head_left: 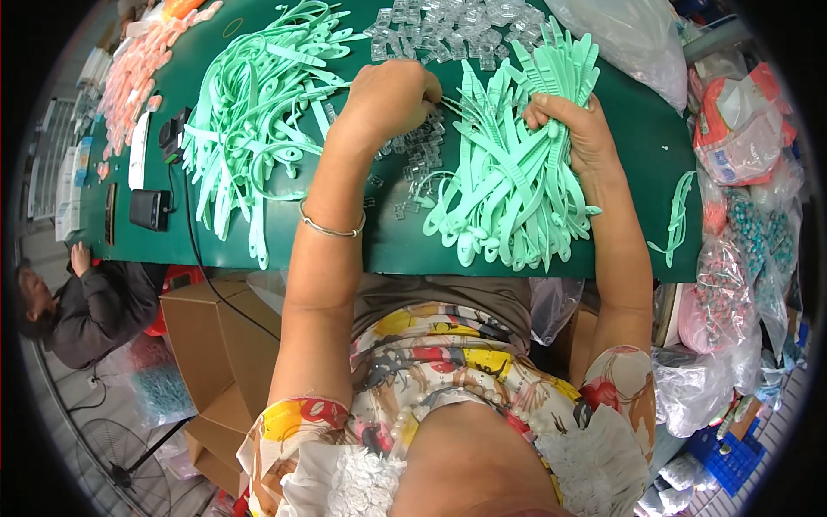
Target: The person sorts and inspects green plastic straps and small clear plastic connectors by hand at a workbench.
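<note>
My right hand point(573, 129) is closed around a thick bunch of mint-green ribbed rubber straps point(560, 73), whose ends fan out above the fist. Below it, more mint-green straps point(517, 189) lie in a loose pile on the green table point(327, 246). My left hand point(392, 99) is closed with its fingertips curled down, just left of this pile. Whatever those fingers pinch is hidden behind them. Small clear plastic clips point(422, 155) lie scattered under and beside my left hand, and a bigger heap of clear clips point(448, 30) sits beyond it.
A second heap of mint-green straps point(258, 112) lies to the left. Beyond it are peach-coloured pieces point(138, 77) and a black box point(151, 209) with a cable. One strap loop point(679, 220) lies at the right edge, near filled bags point(732, 284). Another person point(95, 302) sits at far left.
</note>
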Action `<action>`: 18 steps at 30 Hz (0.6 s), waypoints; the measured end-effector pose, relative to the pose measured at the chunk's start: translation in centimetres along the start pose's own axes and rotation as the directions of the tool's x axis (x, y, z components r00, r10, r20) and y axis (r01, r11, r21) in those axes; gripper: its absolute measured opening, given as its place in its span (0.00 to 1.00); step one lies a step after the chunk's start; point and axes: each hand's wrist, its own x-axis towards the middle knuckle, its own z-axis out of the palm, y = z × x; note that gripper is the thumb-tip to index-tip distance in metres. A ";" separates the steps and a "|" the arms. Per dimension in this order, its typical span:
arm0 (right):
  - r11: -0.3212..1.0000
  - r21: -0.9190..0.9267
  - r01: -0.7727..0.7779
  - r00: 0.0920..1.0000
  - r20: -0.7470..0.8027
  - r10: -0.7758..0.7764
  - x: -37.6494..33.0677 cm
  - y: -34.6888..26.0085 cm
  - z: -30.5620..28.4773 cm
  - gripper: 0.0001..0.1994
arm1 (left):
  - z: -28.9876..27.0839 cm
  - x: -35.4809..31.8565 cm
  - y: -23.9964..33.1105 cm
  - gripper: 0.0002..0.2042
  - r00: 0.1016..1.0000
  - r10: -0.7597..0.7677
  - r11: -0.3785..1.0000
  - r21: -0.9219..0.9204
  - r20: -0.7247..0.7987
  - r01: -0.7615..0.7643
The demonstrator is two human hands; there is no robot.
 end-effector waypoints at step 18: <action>0.993 -0.113 0.023 1.000 -0.016 -0.025 -0.1 -0.2 0.4 0.08 | -1.1 0.6 1.0 0.06 0.987 -0.163 0.601 -0.794 -0.009 0.092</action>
